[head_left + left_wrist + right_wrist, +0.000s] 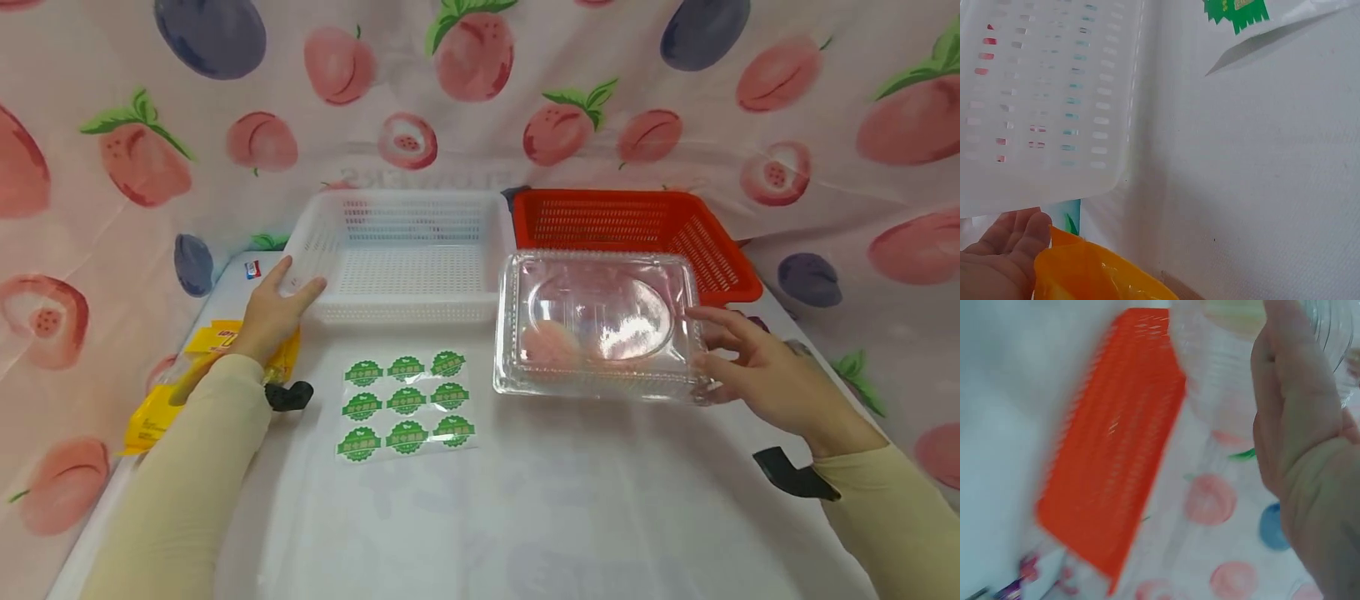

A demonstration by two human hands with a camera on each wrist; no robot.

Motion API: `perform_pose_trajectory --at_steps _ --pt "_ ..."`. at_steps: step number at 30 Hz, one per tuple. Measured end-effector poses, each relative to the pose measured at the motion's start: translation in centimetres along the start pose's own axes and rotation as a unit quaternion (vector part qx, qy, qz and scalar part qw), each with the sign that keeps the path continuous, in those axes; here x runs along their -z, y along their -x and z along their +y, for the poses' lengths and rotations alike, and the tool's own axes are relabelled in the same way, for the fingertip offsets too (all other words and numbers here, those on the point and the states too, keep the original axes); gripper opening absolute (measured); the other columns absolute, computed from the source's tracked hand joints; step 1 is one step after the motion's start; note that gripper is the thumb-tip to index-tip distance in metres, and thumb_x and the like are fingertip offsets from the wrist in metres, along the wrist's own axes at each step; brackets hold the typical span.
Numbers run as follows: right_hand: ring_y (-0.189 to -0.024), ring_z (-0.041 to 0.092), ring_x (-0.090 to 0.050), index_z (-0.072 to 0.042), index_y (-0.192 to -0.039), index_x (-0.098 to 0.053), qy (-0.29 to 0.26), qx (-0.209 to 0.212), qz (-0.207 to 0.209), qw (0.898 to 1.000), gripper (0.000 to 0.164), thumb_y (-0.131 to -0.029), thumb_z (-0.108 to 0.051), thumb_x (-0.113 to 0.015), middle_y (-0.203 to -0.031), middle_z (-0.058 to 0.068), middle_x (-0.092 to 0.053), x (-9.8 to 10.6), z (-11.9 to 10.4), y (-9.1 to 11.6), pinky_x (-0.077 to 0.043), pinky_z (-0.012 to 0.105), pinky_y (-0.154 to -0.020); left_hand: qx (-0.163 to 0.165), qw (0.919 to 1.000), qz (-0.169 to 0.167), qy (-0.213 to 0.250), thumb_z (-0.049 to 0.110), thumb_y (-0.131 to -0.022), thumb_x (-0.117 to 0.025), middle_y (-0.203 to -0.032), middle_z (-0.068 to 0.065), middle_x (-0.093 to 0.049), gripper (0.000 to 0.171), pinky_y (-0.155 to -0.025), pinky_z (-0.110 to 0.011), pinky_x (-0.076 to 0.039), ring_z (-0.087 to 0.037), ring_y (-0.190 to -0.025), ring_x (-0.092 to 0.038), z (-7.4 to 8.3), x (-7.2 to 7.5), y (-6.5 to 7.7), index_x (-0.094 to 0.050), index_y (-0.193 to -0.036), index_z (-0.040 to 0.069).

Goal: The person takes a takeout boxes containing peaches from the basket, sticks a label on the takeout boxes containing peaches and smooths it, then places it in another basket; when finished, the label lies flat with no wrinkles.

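Observation:
My right hand [757, 379] holds a clear plastic lidded box [600, 325] by its right edge, thumb below and fingers above. The box is tilted in front of the red basket. Pinkish rounded shapes show through it; I cannot tell whether they are contents or reflections. In the right wrist view, that hand [1300, 419] lies along the clear plastic. At the white perforated basket [405, 308], my left hand [273, 312] reaches the left front corner, thumb and fingers extended. The left wrist view shows its fingers [1022, 231] beside the basket's corner.
A sheet of round green stickers [405, 408] lies on the white table [525, 533]. Beside the left forearm is a yellow plastic package [150, 417]. The red basket [712, 242] stands right of the white one. Fruit-printed cloth [480, 142] hangs behind.

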State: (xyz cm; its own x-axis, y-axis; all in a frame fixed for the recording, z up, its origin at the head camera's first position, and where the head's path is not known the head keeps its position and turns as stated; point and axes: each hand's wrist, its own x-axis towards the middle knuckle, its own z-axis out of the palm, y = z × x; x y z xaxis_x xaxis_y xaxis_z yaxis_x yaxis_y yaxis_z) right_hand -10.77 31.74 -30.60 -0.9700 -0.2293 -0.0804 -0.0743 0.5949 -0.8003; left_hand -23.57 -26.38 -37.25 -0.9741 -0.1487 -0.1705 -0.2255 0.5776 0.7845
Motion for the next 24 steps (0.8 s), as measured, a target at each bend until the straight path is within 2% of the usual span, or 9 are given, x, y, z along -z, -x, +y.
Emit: perform_pose_trajectory --at_steps 5,11,17,20,24 --pt "-0.091 0.018 -0.066 -0.016 -0.156 -0.030 -0.005 -0.003 0.005 1.000 0.061 -0.103 -0.016 -0.058 -0.127 0.025 -0.049 -0.1 2.8 2.6 -0.061 0.037 -0.067 -0.008 1.0000 0.004 -0.002 0.082 -0.080 -0.053 -0.167 -0.014 0.000 0.108 -0.112 -0.070 -0.011 -0.044 -0.150 -0.003 0.1 -0.1 0.2 -0.002 -0.162 0.032" --pt "-0.089 0.016 -0.066 -0.022 -0.151 -0.037 -0.048 0.016 0.014 0.999 0.054 -0.103 -0.006 -0.055 -0.117 0.015 -0.053 -0.6 5.4 4.0 -0.061 0.040 -0.064 -0.002 0.9999 0.011 -0.004 0.083 -0.081 -0.050 -0.167 -0.015 0.000 0.107 -0.111 -0.071 -0.014 -0.048 -0.148 -0.005 0.0 -0.1 0.4 -0.002 -0.162 0.032" --pt "-0.090 0.019 -0.064 -0.018 -0.150 -0.036 -0.048 -0.022 0.012 0.999 0.051 -0.104 -0.016 -0.056 -0.122 0.027 -0.049 -0.7 6.6 3.4 -0.061 0.040 -0.066 -0.012 0.9997 0.018 -0.012 0.080 -0.083 -0.051 -0.166 -0.017 0.000 0.107 -0.111 -0.071 -0.015 -0.048 -0.148 -0.007 -0.1 0.3 1.2 -0.002 -0.162 0.027" --pt "-0.093 0.025 -0.063 -0.015 -0.152 -0.033 -0.049 -0.049 0.003 0.998 0.054 -0.104 -0.022 -0.056 -0.128 0.030 -0.045 -0.6 7.0 3.0 -0.061 0.040 -0.068 -0.011 0.9997 0.014 -0.014 0.081 -0.081 -0.052 -0.166 -0.017 0.001 0.110 -0.108 -0.073 -0.017 -0.049 -0.147 -0.008 0.1 0.5 2.1 0.000 -0.162 0.028" --pt "-0.095 0.030 -0.062 -0.014 -0.154 -0.030 -0.050 -0.064 -0.007 0.997 0.056 -0.105 -0.026 -0.055 -0.134 0.032 -0.041 -0.4 7.4 2.4 -0.061 0.040 -0.070 -0.013 0.9998 0.004 -0.011 0.079 -0.082 -0.055 -0.166 -0.020 0.001 0.110 -0.106 -0.075 -0.019 -0.051 -0.147 -0.008 0.5 0.7 3.6 0.002 -0.162 0.030"
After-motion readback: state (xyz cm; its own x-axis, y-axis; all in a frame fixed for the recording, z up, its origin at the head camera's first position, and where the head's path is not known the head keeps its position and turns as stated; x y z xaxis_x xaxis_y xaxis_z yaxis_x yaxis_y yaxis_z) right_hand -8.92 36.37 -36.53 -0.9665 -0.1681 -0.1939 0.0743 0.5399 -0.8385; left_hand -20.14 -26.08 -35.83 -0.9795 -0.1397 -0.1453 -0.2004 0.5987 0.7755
